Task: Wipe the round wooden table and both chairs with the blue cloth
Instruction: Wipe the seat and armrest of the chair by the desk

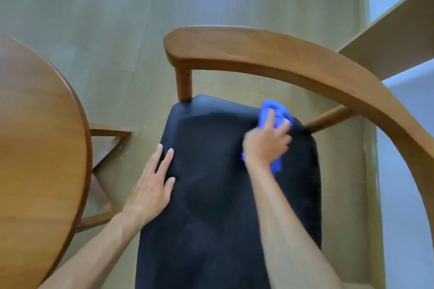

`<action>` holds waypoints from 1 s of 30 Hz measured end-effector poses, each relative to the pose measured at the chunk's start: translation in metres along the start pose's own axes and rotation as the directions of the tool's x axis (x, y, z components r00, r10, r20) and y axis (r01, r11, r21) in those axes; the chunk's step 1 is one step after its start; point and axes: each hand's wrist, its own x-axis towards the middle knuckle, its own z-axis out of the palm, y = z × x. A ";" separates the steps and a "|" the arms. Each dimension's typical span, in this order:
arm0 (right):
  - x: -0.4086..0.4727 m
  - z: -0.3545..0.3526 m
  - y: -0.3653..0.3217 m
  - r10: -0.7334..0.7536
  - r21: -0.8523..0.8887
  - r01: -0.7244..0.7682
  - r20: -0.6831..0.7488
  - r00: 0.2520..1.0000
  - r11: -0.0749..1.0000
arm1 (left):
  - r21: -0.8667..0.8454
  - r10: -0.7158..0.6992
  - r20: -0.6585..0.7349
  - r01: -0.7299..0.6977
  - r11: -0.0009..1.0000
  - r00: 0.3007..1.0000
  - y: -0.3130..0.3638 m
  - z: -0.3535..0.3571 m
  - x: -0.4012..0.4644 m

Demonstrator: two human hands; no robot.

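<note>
A wooden chair fills the middle of the view, with a black padded seat [218, 195] and a curved wooden backrest rail [270, 54] arching over its far and right side. My right hand [265, 141] grips the crumpled blue cloth [277, 112] and presses it on the far right corner of the seat, close to a rail post. My left hand [152, 185] rests flat on the seat's left edge, fingers straight. The round wooden table [40, 148] stands at the left; only its right part shows.
The table's wooden base struts [103, 148] stick out on the floor between table and chair. A pale wooden ledge [394, 33] runs along the wall at the upper right. Light wood-look floor [141, 19] stretches beyond the chair.
</note>
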 end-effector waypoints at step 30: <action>-0.210 -0.007 0.086 -0.900 0.264 0.955 0.436 0.007 0.136 | -0.320 -0.144 0.061 0.156 0.934 0.988 0.012 -0.026 0.002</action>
